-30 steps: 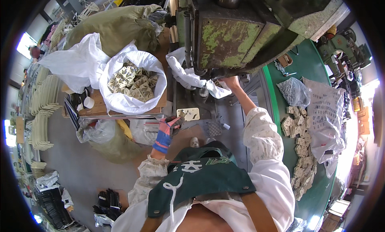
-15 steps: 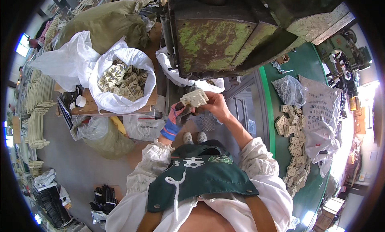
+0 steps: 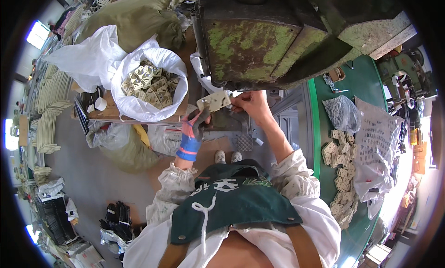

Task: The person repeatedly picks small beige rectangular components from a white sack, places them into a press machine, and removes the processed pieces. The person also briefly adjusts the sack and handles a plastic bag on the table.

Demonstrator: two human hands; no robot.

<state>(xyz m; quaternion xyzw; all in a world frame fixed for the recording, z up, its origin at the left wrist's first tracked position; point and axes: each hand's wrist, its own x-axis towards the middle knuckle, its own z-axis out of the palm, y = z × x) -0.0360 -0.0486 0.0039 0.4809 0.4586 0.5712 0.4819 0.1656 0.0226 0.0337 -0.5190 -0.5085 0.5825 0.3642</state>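
A cream-coloured flat plate with holes is in my left hand, which wears a glove with a pink and blue cuff. The gloved fingers close on the plate's lower left side. My bare right hand is just right of the plate, thumb and fingertips pinched together by its right end. Whatever is between those fingertips is too small to make out. Both hands are just below the front of a large machine with worn green paint. More such plates fill an open white sack on the left.
A wooden bench carries the sack. On the right, a green table holds a heap of similar plates, a clear bag of small parts and a pale woven sack. A full olive sack lies behind at left.
The plate and my left hand have moved a little left and up. My right hand has drawn up, and its fingertips have come off the plate's face to its right end.
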